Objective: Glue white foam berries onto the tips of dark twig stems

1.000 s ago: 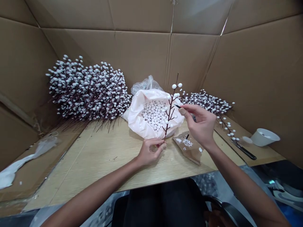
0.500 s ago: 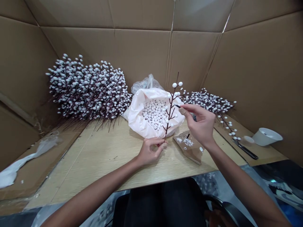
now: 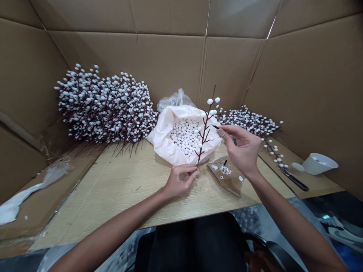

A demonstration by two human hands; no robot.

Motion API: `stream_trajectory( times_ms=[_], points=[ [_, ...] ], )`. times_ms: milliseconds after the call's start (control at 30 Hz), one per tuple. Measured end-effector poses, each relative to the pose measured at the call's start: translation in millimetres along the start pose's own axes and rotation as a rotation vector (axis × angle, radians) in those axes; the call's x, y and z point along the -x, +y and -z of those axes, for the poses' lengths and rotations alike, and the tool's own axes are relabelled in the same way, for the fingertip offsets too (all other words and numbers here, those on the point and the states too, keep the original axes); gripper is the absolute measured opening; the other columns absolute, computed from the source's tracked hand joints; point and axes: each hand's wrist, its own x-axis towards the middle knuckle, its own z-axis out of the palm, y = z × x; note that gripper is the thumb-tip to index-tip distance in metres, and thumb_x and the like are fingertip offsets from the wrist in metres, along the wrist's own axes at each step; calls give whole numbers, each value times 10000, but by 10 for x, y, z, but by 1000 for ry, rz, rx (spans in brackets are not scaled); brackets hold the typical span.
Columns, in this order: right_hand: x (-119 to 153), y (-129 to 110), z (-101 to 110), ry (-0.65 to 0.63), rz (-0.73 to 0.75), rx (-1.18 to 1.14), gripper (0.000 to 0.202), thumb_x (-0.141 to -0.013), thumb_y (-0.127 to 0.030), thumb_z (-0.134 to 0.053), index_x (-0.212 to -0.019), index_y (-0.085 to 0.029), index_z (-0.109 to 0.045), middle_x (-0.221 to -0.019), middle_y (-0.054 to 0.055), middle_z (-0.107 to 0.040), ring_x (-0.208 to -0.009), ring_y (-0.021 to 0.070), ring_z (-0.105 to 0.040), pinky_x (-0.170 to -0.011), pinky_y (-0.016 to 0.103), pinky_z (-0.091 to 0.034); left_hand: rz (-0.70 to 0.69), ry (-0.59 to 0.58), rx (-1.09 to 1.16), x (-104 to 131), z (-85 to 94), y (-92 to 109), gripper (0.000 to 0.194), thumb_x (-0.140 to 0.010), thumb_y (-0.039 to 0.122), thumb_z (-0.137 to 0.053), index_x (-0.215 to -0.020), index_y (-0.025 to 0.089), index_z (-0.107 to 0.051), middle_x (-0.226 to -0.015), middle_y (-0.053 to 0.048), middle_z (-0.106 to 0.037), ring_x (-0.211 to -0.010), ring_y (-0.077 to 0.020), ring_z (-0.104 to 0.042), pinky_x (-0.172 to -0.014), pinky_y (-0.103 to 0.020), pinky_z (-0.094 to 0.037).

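Note:
Pinched in my left hand point(image 3: 181, 180) is the lower stem of an artificial berry branch point(image 3: 204, 130), brown with short twigs, some tipped with white balls. It stands nearly upright in front of an open white plastic bag point(image 3: 163, 145) full of white foam berries point(image 3: 184, 136). My right hand point(image 3: 242, 149) is closed on a short thin black stick point(image 3: 216, 126), whose pale tip points at the branch's right side, a little apart from it. Below that hand lies a piece of cardboard point(image 3: 231, 185) with white smears and another small black stick point(image 3: 225, 163) on it.
A big heap of white-berried branches point(image 3: 107, 107) fills the back left, and a smaller pile point(image 3: 249, 119) lies at the back right. On the right side are dark-handled scissors or pliers point(image 3: 296, 179) and a white cup point(image 3: 319, 164). Cardboard walls point(image 3: 170, 56) surround the table point(image 3: 113, 196).
My right hand has shifted slightly to the right, drawing the black stick's tip away from the branch. The branch's top leans a touch further right; my left hand stays put.

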Motion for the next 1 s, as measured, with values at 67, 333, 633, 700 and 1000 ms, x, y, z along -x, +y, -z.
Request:
stream_trajectory(
  times_ms=[67, 333, 633, 700, 1000],
  points=[
    [30, -13, 45, 15, -16, -30, 113, -816, -232, -643, -899, -222, -720, -891, 42, -728, -850, 190, -678, -802, 367, -566, 3, 6, -6, -3, 2, 3, 180, -822, 237, -603, -791, 134, -747, -772, -89, -750, -702, -201, -694, -650, -283, -536],
    [329, 279, 675, -89, -323, 21, 139, -730, -295, -732, -819, -188, -730, -834, 59, -745, -776, 205, -706, -754, 341, -590, -4, 40, 9, -12, -4, 6, 154, -795, 217, -628, -781, 125, -751, -784, -100, -757, -704, -203, -708, -660, -282, -564],
    [918, 809, 1323, -438, -510, 255, 265, -801, -409, -612, -807, -159, -699, -871, 103, -734, -802, 234, -686, -745, 359, -557, -13, 34, -43, -49, -2, -34, 137, -771, 225, -649, -779, 152, -765, -799, -83, -765, -726, -210, -719, -683, -277, -577],
    [950, 817, 1320, -452, -490, 274, 248, -809, -395, -601, -805, -166, -698, -870, 96, -726, -813, 233, -671, -759, 367, -536, -11, 40, -51, -52, -8, -42, 140, -771, 224, -649, -776, 148, -767, -789, -82, -764, -712, -208, -718, -667, -269, -573],
    [934, 816, 1282, -514, -421, 323, 147, -822, -299, -595, -799, -188, -688, -892, 87, -706, -855, 233, -646, -806, 383, -490, 13, 22, -44, -52, -10, -38, 151, -777, 226, -652, -776, 125, -764, -784, -99, -761, -715, -208, -717, -705, -273, -570]
  ],
)
